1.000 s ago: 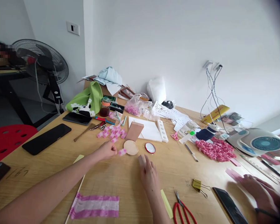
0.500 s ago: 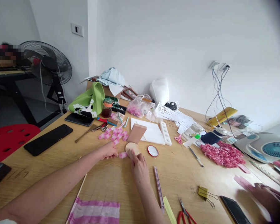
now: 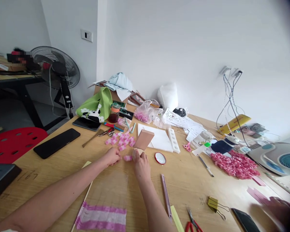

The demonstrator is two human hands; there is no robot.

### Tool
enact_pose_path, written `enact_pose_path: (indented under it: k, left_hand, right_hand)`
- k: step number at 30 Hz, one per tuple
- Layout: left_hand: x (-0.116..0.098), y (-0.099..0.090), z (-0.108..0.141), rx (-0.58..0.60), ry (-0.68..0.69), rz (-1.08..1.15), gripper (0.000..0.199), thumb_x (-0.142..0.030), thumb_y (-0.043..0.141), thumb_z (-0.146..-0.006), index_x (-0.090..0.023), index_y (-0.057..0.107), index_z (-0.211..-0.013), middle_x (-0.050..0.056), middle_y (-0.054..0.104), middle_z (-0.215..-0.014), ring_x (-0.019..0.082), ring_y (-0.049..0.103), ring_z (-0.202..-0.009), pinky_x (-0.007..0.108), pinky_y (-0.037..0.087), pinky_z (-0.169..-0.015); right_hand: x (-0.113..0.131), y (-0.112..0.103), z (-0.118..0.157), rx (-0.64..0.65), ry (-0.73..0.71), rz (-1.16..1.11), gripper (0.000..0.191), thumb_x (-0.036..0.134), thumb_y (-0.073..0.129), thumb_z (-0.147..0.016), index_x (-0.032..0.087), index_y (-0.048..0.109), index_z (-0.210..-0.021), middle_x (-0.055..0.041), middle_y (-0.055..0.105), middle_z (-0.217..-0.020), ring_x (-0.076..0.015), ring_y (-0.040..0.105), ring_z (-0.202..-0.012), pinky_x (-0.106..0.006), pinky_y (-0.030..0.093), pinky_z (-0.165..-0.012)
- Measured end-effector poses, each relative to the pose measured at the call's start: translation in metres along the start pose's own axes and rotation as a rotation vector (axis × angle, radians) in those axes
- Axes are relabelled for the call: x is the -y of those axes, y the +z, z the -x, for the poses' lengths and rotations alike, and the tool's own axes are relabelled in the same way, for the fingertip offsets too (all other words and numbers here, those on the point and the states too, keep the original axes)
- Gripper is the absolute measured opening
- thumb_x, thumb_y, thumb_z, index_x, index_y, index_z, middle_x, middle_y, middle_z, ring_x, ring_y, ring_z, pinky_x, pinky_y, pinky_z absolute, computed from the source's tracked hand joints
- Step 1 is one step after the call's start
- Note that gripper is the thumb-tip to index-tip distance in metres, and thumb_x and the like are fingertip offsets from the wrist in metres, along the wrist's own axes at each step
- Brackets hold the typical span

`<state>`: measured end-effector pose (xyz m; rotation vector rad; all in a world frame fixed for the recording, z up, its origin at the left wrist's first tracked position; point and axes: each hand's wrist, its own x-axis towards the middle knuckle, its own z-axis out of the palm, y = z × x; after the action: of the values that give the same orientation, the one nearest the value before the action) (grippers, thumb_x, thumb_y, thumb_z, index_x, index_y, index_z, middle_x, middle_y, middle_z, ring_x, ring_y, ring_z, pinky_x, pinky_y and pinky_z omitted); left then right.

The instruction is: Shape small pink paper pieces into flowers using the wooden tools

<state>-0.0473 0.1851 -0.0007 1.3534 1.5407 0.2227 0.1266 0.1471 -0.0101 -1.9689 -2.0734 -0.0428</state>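
My left hand (image 3: 113, 157) is just above the table with its fingers curled together; whether anything is between them is hidden. Just right of its fingertips lies a small pink-and-white strip (image 3: 128, 158). My right hand (image 3: 142, 165) grips a round beige disc (image 3: 138, 150), covering much of it. Behind the disc a pinkish-brown block (image 3: 144, 139) stands tilted. A cluster of pink-and-white pieces (image 3: 122, 140) is spread beyond my left hand. Below my arms lies a pink-and-white striped sheer cloth (image 3: 103, 219) along a thin stick (image 3: 87, 195).
A red-rimmed lid (image 3: 160, 158) sits right of the disc. A lilac cutter (image 3: 166, 196), red-handled pliers (image 3: 192, 222) and a yellow binder clip (image 3: 216, 204) lie nearer. At right are a pink braided heap (image 3: 234, 164) and another person's hand (image 3: 277, 206). Phones (image 3: 58, 142) lie left.
My left hand has drawn slightly away from the small strip. My right fingers have gone from resting on the disc to gripping it, and less of it shows. The view has shifted slightly.
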Motion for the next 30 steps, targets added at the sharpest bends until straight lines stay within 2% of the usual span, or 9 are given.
enact_pose_path:
  k: [3,6,10,17,20,25,30]
  left_hand:
    - [-0.001,0.001,0.001,0.0,-0.002,0.007,0.03,-0.035,0.058,-0.092,-0.015,0.058,-0.115,0.007,0.062,-0.111,0.019,0.063,-0.093,0.038,0.054,-0.079]
    - [-0.001,0.0,0.002,0.009,0.002,0.006,0.031,-0.035,0.058,-0.092,-0.015,0.058,-0.115,0.007,0.062,-0.113,0.02,0.063,-0.095,0.039,0.054,-0.081]
    - [-0.001,-0.001,0.005,0.021,0.011,-0.005,0.03,-0.035,0.057,-0.093,-0.015,0.058,-0.115,0.007,0.062,-0.111,0.019,0.063,-0.093,0.038,0.054,-0.08]
    - [0.001,0.002,0.001,0.034,0.036,-0.028,0.028,-0.035,0.058,-0.092,-0.014,0.059,-0.111,0.006,0.063,-0.106,0.017,0.064,-0.088,0.035,0.055,-0.075]
    - [0.004,0.004,-0.004,0.044,0.032,-0.036,0.028,-0.035,0.058,-0.093,-0.014,0.059,-0.112,0.006,0.063,-0.107,0.017,0.064,-0.089,0.036,0.055,-0.076]
    - [0.007,0.001,-0.01,0.013,0.036,-0.052,0.027,-0.035,0.057,-0.093,-0.014,0.06,-0.11,0.006,0.064,-0.104,0.017,0.064,-0.087,0.035,0.055,-0.075]
    - [0.005,-0.002,-0.008,-0.018,0.065,-0.074,0.026,-0.035,0.058,-0.092,-0.013,0.061,-0.106,0.004,0.064,-0.1,0.016,0.064,-0.084,0.033,0.055,-0.072]
  right_hand:
    - [-0.013,-0.007,0.004,-0.041,0.028,-0.019,0.049,0.01,0.041,-0.088,0.019,0.054,-0.133,-0.009,0.061,-0.092,-0.0213,0.058,-0.086,-0.026,0.041,-0.072]
    - [-0.027,-0.019,0.012,-0.091,0.063,-0.018,0.046,0.014,0.038,-0.091,0.016,0.053,-0.135,-0.0096,0.059,-0.09,-0.0222,0.057,-0.087,-0.028,0.042,-0.076]
    - [-0.032,-0.029,0.026,-0.083,0.035,-0.012,0.044,0.016,0.039,-0.093,0.02,0.054,-0.134,-0.0075,0.058,-0.089,-0.0215,0.057,-0.085,-0.029,0.042,-0.075]
    - [-0.019,-0.011,0.037,-0.012,-0.029,0.024,0.05,0.006,0.041,-0.088,0.021,0.053,-0.134,-0.0093,0.061,-0.096,-0.0232,0.056,-0.09,-0.028,0.042,-0.071]
    - [-0.017,-0.005,0.033,0.01,-0.029,0.027,0.054,0.003,0.04,-0.085,0.019,0.054,-0.134,-0.0106,0.061,-0.097,-0.0247,0.055,-0.09,-0.03,0.042,-0.072]
    - [-0.006,0.0,0.008,0.014,-0.015,0.006,0.064,-0.002,0.041,-0.079,0.021,0.049,-0.138,-0.0121,0.06,-0.104,-0.0263,0.054,-0.097,-0.03,0.04,-0.079]
    - [-0.005,0.001,-0.004,-0.035,0.002,-0.061,0.054,0.005,0.044,-0.084,0.022,0.054,-0.135,-0.0103,0.061,-0.097,-0.0246,0.057,-0.094,-0.029,0.042,-0.078]
